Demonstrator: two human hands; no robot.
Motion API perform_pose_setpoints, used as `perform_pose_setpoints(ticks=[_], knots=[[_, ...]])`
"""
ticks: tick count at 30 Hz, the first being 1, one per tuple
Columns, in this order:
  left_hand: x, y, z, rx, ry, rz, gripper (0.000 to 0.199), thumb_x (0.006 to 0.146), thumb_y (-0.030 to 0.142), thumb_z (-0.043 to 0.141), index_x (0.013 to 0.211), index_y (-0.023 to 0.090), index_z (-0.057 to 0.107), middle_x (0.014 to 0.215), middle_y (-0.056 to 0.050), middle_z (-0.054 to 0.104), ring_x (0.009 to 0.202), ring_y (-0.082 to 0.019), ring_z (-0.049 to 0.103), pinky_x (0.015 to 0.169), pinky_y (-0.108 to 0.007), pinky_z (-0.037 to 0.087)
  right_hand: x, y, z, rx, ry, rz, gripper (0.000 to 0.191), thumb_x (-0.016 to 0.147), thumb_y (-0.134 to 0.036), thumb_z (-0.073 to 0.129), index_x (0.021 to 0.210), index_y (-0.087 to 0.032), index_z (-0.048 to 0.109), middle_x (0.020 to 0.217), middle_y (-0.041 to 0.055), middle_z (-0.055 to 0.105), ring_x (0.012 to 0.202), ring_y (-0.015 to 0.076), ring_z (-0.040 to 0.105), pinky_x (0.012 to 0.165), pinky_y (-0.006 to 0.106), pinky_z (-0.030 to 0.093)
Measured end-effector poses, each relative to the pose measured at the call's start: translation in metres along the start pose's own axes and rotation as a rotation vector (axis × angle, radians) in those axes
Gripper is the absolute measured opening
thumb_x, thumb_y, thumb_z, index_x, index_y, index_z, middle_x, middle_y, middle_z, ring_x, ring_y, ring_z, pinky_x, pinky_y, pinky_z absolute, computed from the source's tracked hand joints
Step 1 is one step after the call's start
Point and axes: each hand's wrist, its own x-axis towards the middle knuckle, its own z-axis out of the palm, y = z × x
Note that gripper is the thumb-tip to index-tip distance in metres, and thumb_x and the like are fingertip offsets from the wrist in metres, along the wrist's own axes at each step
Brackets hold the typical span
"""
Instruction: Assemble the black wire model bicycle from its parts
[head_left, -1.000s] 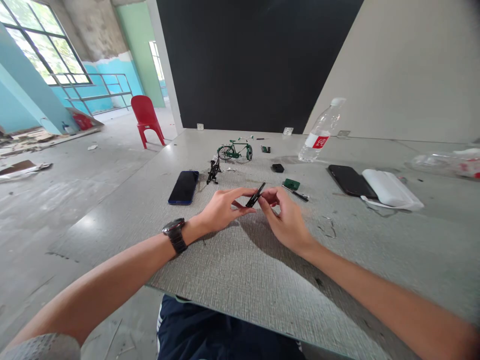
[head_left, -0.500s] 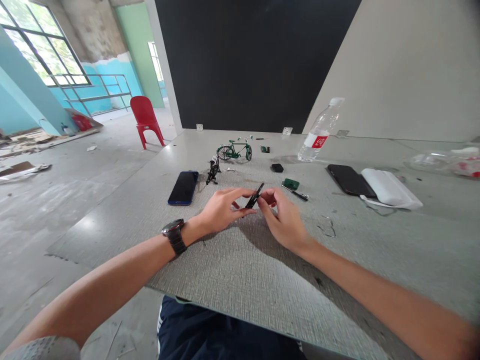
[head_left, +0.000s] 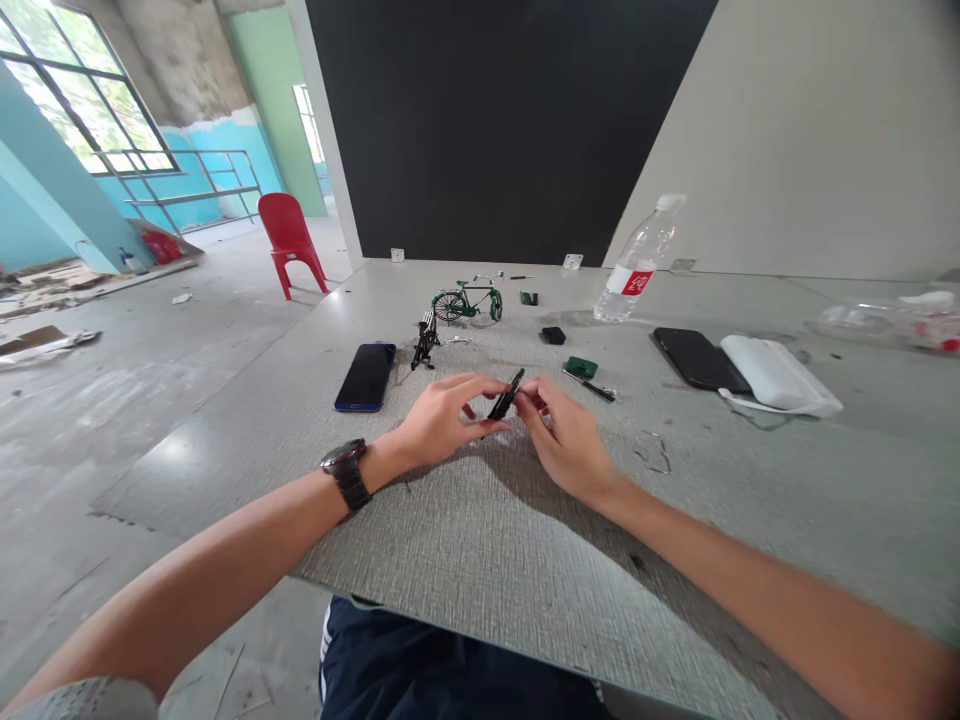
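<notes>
A slim black part (head_left: 504, 400) is held in a tilted position above the near middle of the grey tabletop (head_left: 450, 545), between the two hands. By the left hand (head_left: 444, 420) it is spanned from the left: the grip is arched around it, with fingertips set at the upper edge and the thumb at the lower. By the right hand (head_left: 568, 435) a narrow grip is formed, thumb and fingertips being drawn together on the part's right edge; the finer detail there is hidden by the fingers.

Of the containers, a clear plastic bottle (head_left: 631, 283) is stood upright at the far right, white-capped and banded by a red and white label; whether liquid is held in it cannot be told. A second clear bottle (head_left: 855, 322) is laid on its side at the right edge, its contents likewise indistinct.

Beyond the hands, a green model bicycle (head_left: 469, 302) is placed near a black model (head_left: 426, 342), with a blue-edged phone (head_left: 365, 377) to the left. To the right, a green piece (head_left: 581, 368) is seen beside a black-handled tool (head_left: 598, 390), and a black phone (head_left: 697, 358) is partly overlapped by a white strapped item (head_left: 776, 375).
</notes>
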Motion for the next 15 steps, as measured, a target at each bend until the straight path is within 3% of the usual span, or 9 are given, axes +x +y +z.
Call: perform_pose_setpoints(ticks=[6, 15], knots=[[-0.0004, -0.0002, 0.0001, 0.019, -0.002, 0.017, 0.039, 0.089, 0.043, 0.071, 0.118, 0.017, 0.066, 0.115, -0.01, 0.071, 0.099, -0.017, 0.068, 0.074, -0.027, 0.063, 0.0008, 0.0017, 0.0013, 0.005, 0.041, -0.005, 0.026, 0.102, -0.047, 0.043, 0.094, -0.023, 0.05, 0.084, 0.0046, 0.064, 0.072, 0.0188, 0.061, 0.062, 0.031, 0.043], [-0.0005, 0.0015, -0.0019, 0.02, -0.026, 0.03, 0.037, 0.089, 0.042, 0.07, 0.116, 0.017, 0.066, 0.116, -0.009, 0.072, 0.101, -0.017, 0.068, 0.072, -0.025, 0.062, 0.0011, -0.0018, 0.0009, -0.048, 0.006, -0.055, 0.023, 0.105, -0.04, 0.036, 0.092, -0.024, 0.044, 0.077, 0.0027, 0.059, 0.066, 0.0195, 0.057, 0.062, 0.033, 0.041]])
